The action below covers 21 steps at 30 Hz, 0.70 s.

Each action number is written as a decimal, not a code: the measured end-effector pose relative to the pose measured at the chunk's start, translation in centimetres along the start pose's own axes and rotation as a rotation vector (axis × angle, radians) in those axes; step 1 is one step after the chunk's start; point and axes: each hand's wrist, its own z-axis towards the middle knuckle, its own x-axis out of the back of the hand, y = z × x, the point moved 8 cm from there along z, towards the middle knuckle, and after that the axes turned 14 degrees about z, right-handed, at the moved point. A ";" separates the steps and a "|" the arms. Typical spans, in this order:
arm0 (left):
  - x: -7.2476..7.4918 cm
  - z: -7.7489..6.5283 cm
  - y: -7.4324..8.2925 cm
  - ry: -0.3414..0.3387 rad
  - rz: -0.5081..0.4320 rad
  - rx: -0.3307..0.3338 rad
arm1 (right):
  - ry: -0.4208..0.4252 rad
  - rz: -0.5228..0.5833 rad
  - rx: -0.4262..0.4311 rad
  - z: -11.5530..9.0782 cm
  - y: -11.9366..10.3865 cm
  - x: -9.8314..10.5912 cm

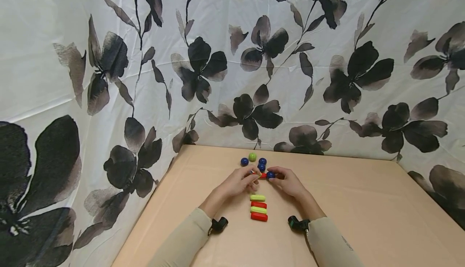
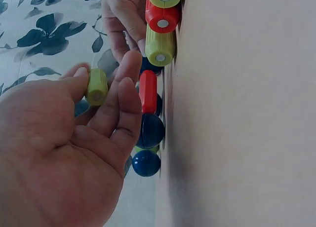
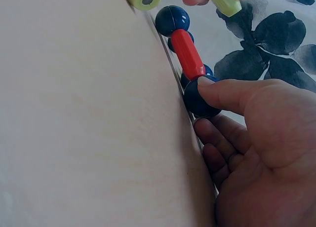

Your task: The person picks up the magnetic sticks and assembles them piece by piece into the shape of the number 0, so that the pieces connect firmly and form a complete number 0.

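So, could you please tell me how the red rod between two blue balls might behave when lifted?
The red rod looks straight and unbent, so it is probably stiff. A blue ball meets each end, so one or both may come along. Its flattened sides suggest it would roll less readily than the balls.

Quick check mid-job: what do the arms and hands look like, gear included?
The left sleeve and right sleeve are long and beige; the right has a small dark marking, too small to read. A chunky black camera sits at each wrist: left camera, right camera. The left hand and right hand wear no gloves.
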 end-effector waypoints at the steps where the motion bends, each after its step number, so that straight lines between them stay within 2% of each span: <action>1: 0.1 0.0 -0.1 0.002 -0.012 0.003 | -0.002 0.001 -0.001 -0.1 -0.2 -0.1; 5: 0.5 -0.1 -0.5 0.020 -0.033 0.018 | -0.005 -0.003 -0.004 -0.1 -0.4 -0.2; 11: 0.9 -0.2 -1.2 0.030 0.025 0.033 | 0.006 -0.013 -0.016 0.2 0.5 0.2; 17: 0.8 -0.4 -2.2 -0.003 0.077 0.084 | -0.008 -0.011 -0.033 0.3 1.0 0.3; 21: 0.6 -0.4 -2.7 -0.027 0.112 0.088 | -0.010 -0.026 -0.021 0.4 1.0 0.2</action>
